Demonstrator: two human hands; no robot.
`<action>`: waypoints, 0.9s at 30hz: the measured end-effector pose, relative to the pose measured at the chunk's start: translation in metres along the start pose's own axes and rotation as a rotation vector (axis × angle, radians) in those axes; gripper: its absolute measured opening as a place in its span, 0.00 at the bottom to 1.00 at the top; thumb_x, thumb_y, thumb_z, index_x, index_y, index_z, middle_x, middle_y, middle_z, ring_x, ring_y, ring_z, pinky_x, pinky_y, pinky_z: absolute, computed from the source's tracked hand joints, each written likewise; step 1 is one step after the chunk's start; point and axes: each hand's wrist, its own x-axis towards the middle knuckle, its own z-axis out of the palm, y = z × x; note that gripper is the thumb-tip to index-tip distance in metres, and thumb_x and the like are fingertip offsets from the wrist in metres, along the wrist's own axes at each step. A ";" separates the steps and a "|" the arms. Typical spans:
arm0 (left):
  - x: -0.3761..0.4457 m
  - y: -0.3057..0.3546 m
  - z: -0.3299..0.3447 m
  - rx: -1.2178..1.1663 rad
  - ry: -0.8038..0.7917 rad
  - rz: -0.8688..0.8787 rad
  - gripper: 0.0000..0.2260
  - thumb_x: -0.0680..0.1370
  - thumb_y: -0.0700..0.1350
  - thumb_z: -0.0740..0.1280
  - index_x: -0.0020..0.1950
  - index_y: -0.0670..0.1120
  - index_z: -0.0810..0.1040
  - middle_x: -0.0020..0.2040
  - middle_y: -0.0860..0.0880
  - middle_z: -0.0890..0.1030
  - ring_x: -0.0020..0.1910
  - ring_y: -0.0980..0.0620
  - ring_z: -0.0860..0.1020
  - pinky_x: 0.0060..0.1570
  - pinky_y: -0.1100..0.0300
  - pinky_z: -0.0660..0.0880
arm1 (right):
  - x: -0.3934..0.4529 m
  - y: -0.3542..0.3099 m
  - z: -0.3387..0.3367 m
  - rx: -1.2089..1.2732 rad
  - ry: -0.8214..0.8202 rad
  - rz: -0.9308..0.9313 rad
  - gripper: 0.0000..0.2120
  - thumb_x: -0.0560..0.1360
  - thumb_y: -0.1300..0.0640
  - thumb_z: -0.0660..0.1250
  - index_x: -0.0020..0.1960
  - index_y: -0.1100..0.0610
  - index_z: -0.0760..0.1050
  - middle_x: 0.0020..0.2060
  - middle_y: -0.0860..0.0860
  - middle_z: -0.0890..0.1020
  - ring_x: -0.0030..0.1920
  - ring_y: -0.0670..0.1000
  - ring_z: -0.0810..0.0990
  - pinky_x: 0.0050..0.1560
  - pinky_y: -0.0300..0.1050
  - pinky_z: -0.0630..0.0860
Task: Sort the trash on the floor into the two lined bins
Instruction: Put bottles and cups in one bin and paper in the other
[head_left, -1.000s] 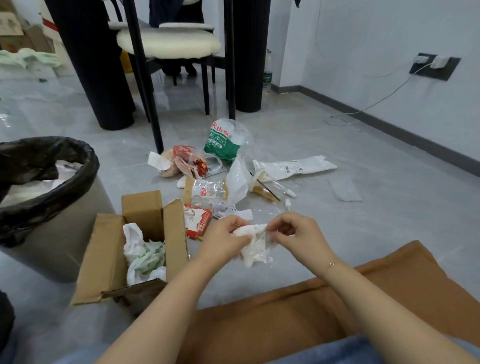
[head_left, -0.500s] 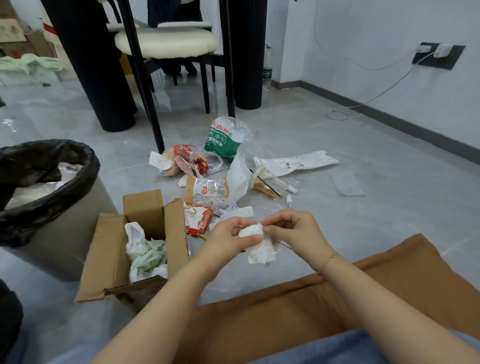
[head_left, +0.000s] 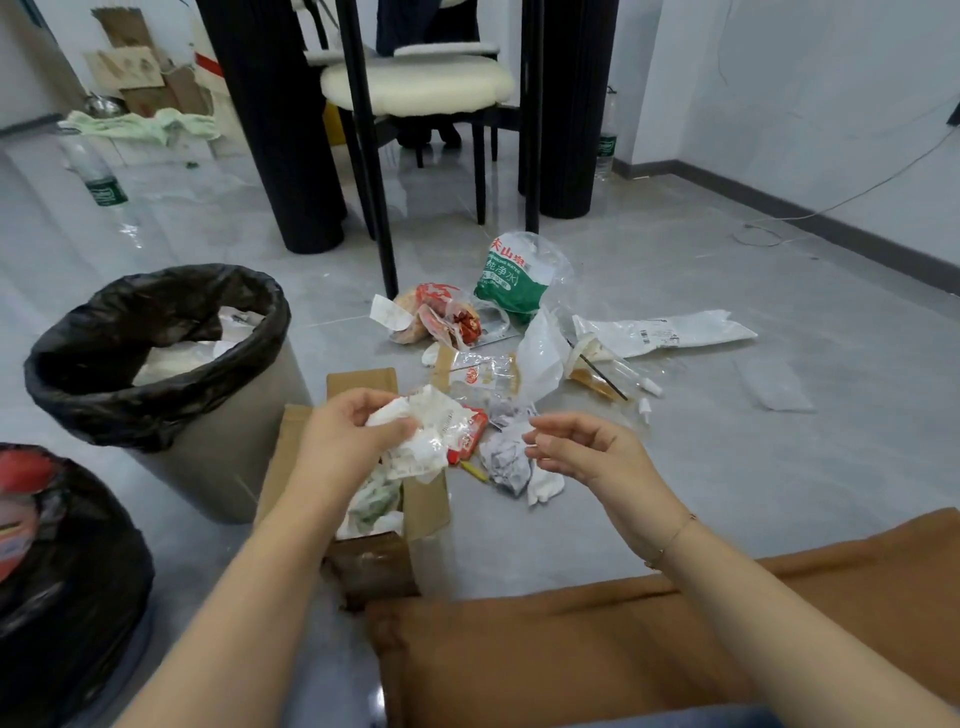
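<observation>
White crumpled wrapper (head_left: 428, 441) sits pinched in your left hand (head_left: 345, 441), above the cardboard box (head_left: 423, 506) beside the grey bin (head_left: 171, 374) with its black liner. Your right hand (head_left: 587, 452) hangs loosely curled, holding nothing, near grey crumpled paper (head_left: 506, 460) on the floor (head_left: 727, 467).

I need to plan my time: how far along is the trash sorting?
Partly done: the grey bin and the near bin already hold trash. The left hand holds a crumpled white wrapper; the right hand is empty. A pile including the green-labelled bag remains on the floor.
</observation>
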 end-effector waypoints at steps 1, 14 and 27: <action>0.004 -0.005 -0.014 0.017 0.061 -0.001 0.08 0.70 0.35 0.74 0.47 0.45 0.82 0.44 0.46 0.85 0.44 0.46 0.82 0.48 0.52 0.80 | 0.001 0.005 0.010 -0.028 -0.036 0.022 0.10 0.74 0.67 0.68 0.54 0.61 0.80 0.48 0.59 0.85 0.51 0.55 0.83 0.53 0.47 0.79; 0.058 -0.074 -0.017 0.675 0.094 -0.150 0.13 0.74 0.37 0.68 0.58 0.43 0.75 0.57 0.46 0.78 0.56 0.46 0.76 0.44 0.59 0.69 | -0.003 0.038 0.027 -0.171 -0.044 0.030 0.13 0.76 0.70 0.62 0.51 0.58 0.81 0.44 0.54 0.86 0.48 0.50 0.83 0.46 0.39 0.79; 0.060 -0.042 -0.031 0.583 0.197 -0.015 0.04 0.73 0.39 0.68 0.44 0.47 0.75 0.45 0.47 0.78 0.45 0.48 0.76 0.37 0.59 0.70 | -0.010 0.046 0.029 -0.296 -0.107 0.073 0.13 0.77 0.68 0.62 0.50 0.54 0.81 0.43 0.51 0.85 0.48 0.50 0.82 0.45 0.38 0.78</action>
